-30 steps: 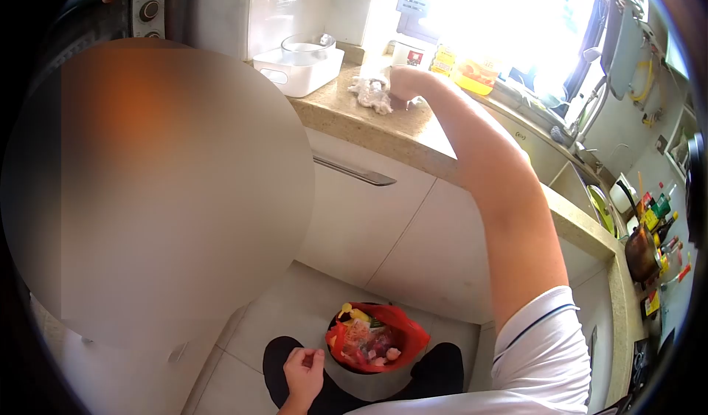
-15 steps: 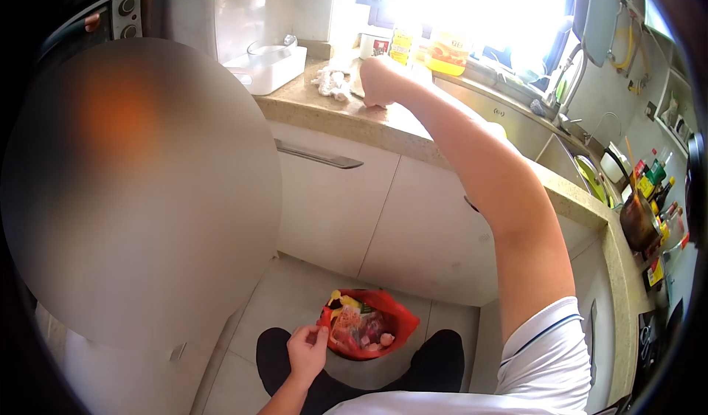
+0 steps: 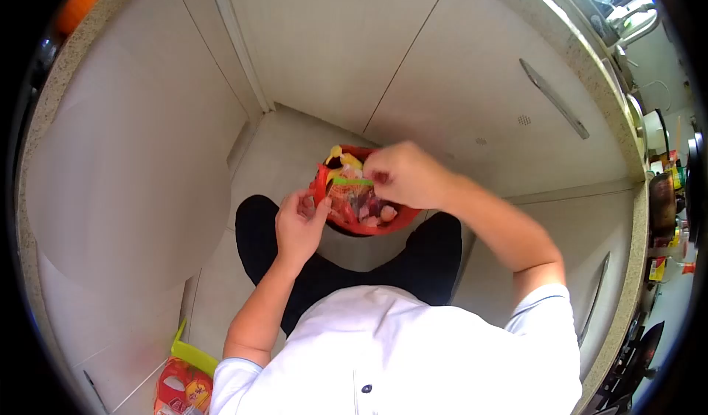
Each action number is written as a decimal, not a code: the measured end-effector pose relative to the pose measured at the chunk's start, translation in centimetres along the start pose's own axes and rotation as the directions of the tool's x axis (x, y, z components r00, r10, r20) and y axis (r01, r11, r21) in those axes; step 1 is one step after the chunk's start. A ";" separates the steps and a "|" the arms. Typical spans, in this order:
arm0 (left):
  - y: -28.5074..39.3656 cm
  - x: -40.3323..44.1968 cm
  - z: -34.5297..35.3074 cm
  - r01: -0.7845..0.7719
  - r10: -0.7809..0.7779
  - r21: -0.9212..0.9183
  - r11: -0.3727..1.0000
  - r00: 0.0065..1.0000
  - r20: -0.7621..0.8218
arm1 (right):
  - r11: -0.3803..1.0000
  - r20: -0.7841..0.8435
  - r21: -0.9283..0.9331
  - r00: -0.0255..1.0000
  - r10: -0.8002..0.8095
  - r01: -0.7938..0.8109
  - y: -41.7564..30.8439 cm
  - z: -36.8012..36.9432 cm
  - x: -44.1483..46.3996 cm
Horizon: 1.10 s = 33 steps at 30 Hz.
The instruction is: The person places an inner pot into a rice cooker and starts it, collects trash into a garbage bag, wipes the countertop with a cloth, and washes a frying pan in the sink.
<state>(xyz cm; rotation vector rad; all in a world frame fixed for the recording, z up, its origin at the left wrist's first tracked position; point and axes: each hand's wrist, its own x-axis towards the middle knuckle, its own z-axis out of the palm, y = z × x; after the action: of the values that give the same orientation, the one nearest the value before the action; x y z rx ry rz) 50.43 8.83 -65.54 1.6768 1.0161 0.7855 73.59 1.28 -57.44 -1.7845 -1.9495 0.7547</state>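
A red bag (image 3: 369, 229) stands wide-mouthed on the floor between my legs. In it lie yellow scraps (image 3: 346, 161), reddish netting or film, pale pink lumps (image 3: 387, 213) and a bright green strip (image 3: 350, 182). My left hand (image 3: 295, 227) is at the bag's left rim, thumb and fingers closed on the red edge. My right hand (image 3: 405, 173) is over the bag's right side, fingers curled together and pointing down toward the contents. What it holds, if anything, is hidden by the fingers. The green strip ends close to its fingertips.
White cabinet doors (image 3: 317, 53) with metal handles (image 3: 553, 98) surround me under a stone counter edge (image 3: 638, 267). Pans (image 3: 662, 201) and bottles stand on the right counter. A lime-green container edge (image 3: 193, 356) and red packaging (image 3: 177, 385) are at lower left.
My view has tilted down from the counter to the floor. My right hand has come down from the countertop to the red bag. My left hand stays at the bag's rim.
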 end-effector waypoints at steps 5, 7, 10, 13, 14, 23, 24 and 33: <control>-2.5 1.3 0.2 0.070 -0.070 -0.040 0.997 0.998 0.002 | 0.995 0.045 0.037 0.995 0.086 -0.088 7.0 9.2 -1.2; -4.3 2.2 0.5 0.204 -0.250 -0.262 0.943 0.956 -0.156 | 0.999 -0.094 -0.031 0.995 -0.038 0.035 6.4 9.1 -1.3; -8.0 2.5 0.6 0.493 -0.503 -0.192 0.848 0.864 -0.003 | 0.995 -0.534 0.100 0.844 0.043 0.013 -0.4 3.6 -3.1; -10.3 1.9 2.2 0.682 -0.686 0.114 0.723 0.687 0.239 | 0.992 -0.826 0.110 0.561 0.059 0.057 -2.0 -0.6 -6.0; -12.1 1.8 2.6 0.668 -0.665 0.138 0.731 0.653 0.363 | 0.988 -0.883 0.153 0.452 0.124 0.029 -1.8 -1.8 -6.6; -13.7 3.5 4.9 0.543 -0.586 0.220 0.810 0.741 0.329 | 0.929 -0.895 -0.367 0.255 -0.366 0.042 -6.4 -14.6 -1.7; -14.5 4.1 4.5 0.587 -0.616 0.192 0.786 0.721 0.317 | 0.885 -0.852 -0.463 0.253 -0.458 0.046 -6.7 -16.4 -0.2; -14.6 10.1 -4.0 0.706 -0.716 0.187 0.683 0.595 0.366 | 0.867 -0.692 -0.394 0.720 -0.060 -0.306 -11.9 -27.8 18.9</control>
<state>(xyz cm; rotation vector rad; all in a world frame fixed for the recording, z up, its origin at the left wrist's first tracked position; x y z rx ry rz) 47.60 21.91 -77.81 1.1911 1.2488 -0.1287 79.27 23.01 -29.77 -2.0771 -1.5565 -0.4173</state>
